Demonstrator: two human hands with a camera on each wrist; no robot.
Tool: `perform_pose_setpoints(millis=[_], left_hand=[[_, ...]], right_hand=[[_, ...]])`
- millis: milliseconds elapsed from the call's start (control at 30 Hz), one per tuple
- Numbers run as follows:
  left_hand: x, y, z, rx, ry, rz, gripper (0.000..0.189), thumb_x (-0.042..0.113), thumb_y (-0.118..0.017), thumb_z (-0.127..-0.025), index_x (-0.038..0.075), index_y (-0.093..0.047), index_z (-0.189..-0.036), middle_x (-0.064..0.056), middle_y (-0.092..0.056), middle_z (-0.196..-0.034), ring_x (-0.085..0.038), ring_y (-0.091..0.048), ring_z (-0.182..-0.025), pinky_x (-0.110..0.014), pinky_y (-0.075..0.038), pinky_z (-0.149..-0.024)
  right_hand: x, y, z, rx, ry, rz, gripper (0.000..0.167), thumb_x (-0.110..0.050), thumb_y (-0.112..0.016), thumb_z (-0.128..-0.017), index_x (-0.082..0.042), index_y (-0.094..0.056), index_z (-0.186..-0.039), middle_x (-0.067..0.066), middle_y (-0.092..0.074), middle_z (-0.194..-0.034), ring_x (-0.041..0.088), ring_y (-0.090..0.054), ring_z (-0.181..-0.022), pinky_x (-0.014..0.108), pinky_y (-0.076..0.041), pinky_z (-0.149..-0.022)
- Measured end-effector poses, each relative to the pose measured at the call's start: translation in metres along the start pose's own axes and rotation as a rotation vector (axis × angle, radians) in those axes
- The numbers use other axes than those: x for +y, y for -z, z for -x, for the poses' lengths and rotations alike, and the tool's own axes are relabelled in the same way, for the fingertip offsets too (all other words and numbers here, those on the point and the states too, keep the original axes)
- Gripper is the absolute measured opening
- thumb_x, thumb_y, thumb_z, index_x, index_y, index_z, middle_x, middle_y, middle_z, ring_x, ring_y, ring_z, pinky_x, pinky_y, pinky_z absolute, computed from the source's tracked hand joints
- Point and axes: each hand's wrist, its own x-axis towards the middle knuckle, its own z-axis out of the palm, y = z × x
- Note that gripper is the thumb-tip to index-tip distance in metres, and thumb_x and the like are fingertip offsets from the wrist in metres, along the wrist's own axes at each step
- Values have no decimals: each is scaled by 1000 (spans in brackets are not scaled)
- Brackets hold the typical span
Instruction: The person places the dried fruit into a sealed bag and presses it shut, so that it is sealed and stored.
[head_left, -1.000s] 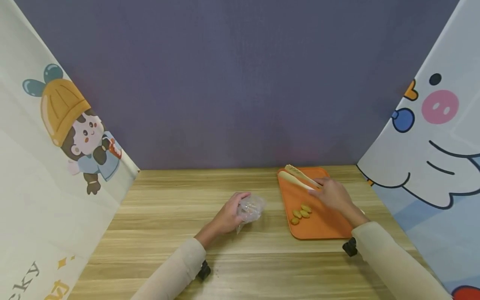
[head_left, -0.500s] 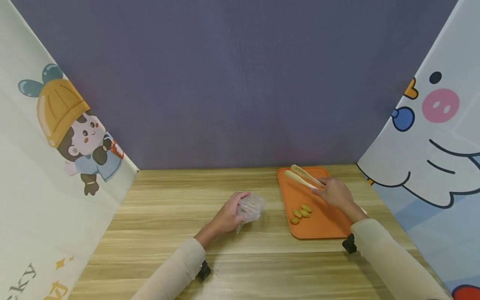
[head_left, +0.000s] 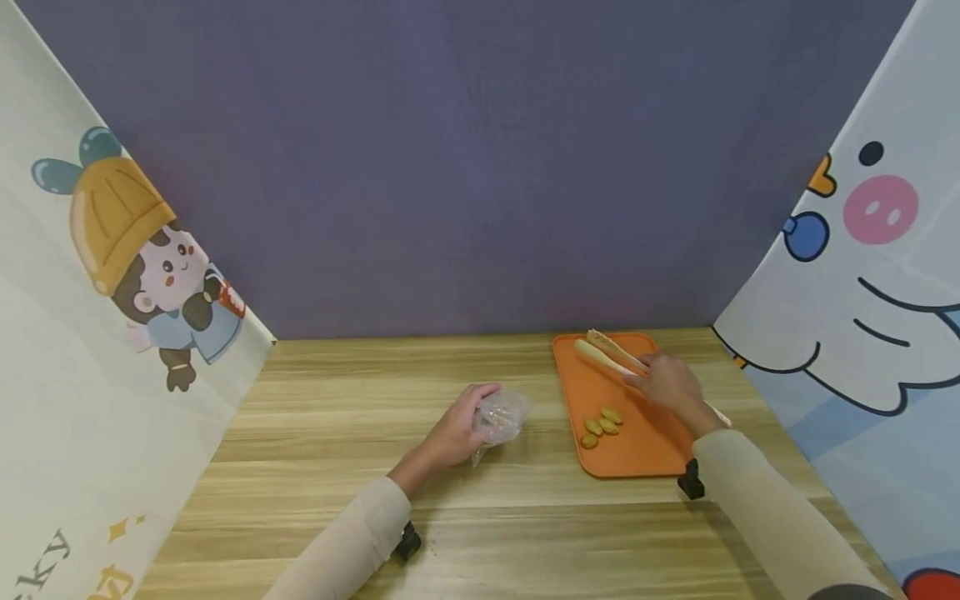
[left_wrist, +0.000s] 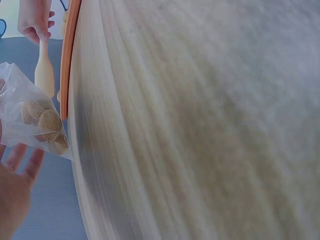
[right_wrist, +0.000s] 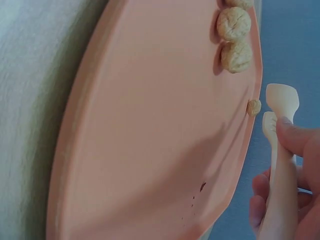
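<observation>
My left hand [head_left: 452, 429] holds a clear plastic bag [head_left: 501, 417] above the table, left of the orange tray. Several walnuts [left_wrist: 49, 121] show through the bag in the left wrist view. My right hand [head_left: 670, 383] grips cream-coloured tongs [right_wrist: 282, 185] over the tray's far right part. The two tong tips stand apart, pointing to the back left, with nothing between them. On the tray lie several walnuts [head_left: 608, 426], grouped near its left edge in the head view. One walnut [right_wrist: 254, 107] appears just beside the tong tips in the right wrist view.
The orange tray [head_left: 645, 454] lies on the right of a wood-grain table [head_left: 337, 392]. A dark grey-blue panel [head_left: 480, 167] rises behind the table. Printed cartoon sheets flank it at left [head_left: 157, 283] and right [head_left: 862, 333]. Dark crumbs [right_wrist: 202, 187] lie on the tray.
My right hand has shifted the tongs slightly to the right over the tray. The left hand and the bag have stayed in place, and so have the walnuts on the tray.
</observation>
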Motion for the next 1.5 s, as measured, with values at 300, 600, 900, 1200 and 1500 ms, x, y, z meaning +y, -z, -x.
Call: perform_pose_setpoints(millis=[300, 600, 900, 1200, 1500], left_hand=[[-1, 0, 0, 8, -4, -4, 70, 3, -75, -83, 6, -46, -146, -12, -56, -142, -29, -54, -133, -47, -43, -116], [-1, -2, 0, -4, 20, 12, 68, 5, -74, -86, 6, -46, -147, -12, -54, -144, -29, -53, -135, -48, -43, -117], [-1, -2, 1, -3, 28, 16, 69, 5, -75, -86, 8, -46, -148, -11, -54, -144, -29, -54, -134, -47, -43, -117], [-2, -1, 1, -5, 12, -5, 70, 5, -76, -84, 7, -46, -147, -12, -55, -143, -28, -54, -134, -47, -43, -116], [-2, -2, 1, -4, -1, 2, 70, 3, -75, -83, 6, -46, -147, -12, -55, -144, -28, -54, -133, -47, -44, -116]], right_hand=[[0, -1, -2, -19, -22, 2, 63, -41, -68, -94, 3, -59, -138, 30, -68, -122, 41, -70, -86, 46, -56, -61], [5, -5, -7, -39, -45, 24, 63, -43, -68, -94, 0, -59, -140, 33, -61, -132, 45, -68, -94, 40, -53, -56], [5, -6, -8, -43, -71, 11, 64, -44, -66, -95, -2, -56, -143, 35, -54, -140, 50, -65, -104, 37, -50, -53], [4, -6, -11, -43, -76, 29, 64, -45, -64, -97, -2, -56, -143, 33, -54, -141, 52, -62, -113, 46, -57, -63], [-1, -7, -16, -53, -115, 17, 62, -42, -64, -97, -4, -55, -145, 33, -53, -142, 41, -69, -86, 34, -45, -46]])
